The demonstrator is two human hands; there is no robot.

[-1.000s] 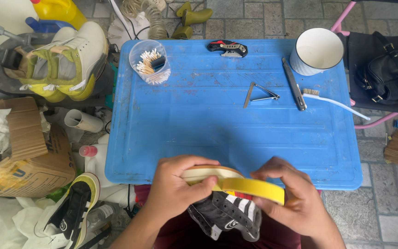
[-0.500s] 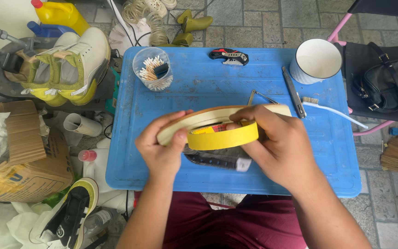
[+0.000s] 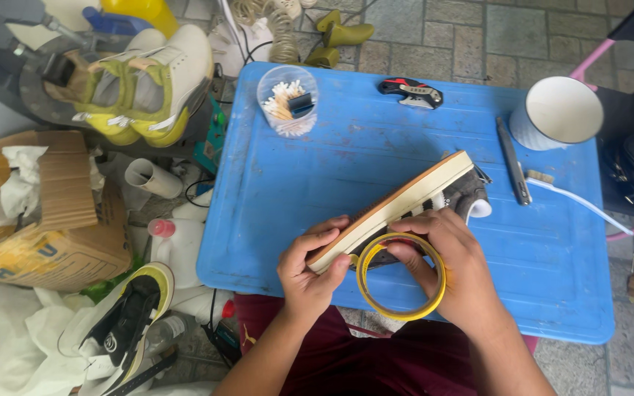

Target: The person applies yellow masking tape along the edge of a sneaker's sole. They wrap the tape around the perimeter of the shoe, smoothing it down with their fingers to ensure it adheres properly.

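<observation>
Tilted sneaker, sole up; yellow tape roll.

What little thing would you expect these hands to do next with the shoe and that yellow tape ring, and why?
Probably press the tape's free end onto the sole edge. The left hand grips one end of the shoe, which is turned sole up, and the right hand holds the yellow tape roll tight against its side. I cannot see any tape stuck on yet.

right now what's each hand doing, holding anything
Left hand: closed on the heel end of the sneaker, sole facing up.
Right hand: holding the yellow tape roll against the sneaker.
</observation>
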